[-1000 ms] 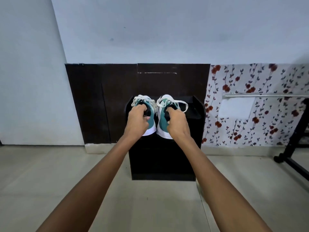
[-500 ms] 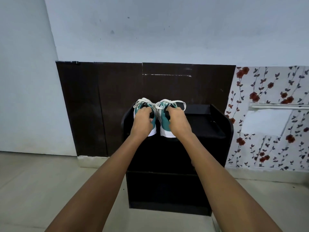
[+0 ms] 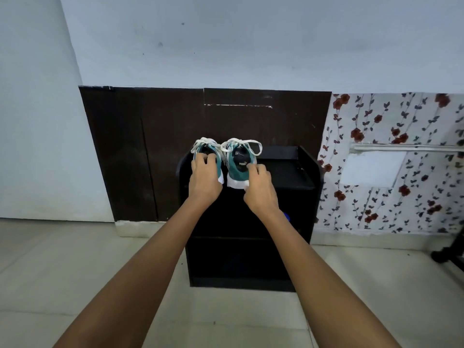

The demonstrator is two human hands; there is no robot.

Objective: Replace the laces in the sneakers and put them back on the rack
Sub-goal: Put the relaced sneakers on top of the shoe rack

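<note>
Two teal sneakers with white soles and tied white laces stand side by side, toes to the wall, on the left half of the top of a black shoe rack (image 3: 283,173). My left hand (image 3: 204,178) lies over the heel of the left sneaker (image 3: 200,146), fingers curled at its collar. The right sneaker (image 3: 237,167) shows its dark opening. My right hand (image 3: 258,190) sits at its heel on the right side, fingers loose, a fingertip touching the collar and the thumb at the white sole.
The rack stands on a tiled floor (image 3: 75,272) against a dark wall panel (image 3: 150,146), with lower shelves in shadow. A small blue thing (image 3: 286,217) shows beside my right wrist. Floral wallpaper (image 3: 376,202) is to the right, and a black stand foot (image 3: 449,252) at the far right.
The sneakers have come down onto the rack top. My right hand has slipped out of the right sneaker's opening and back to its heel; my left hand stays on the left sneaker.
</note>
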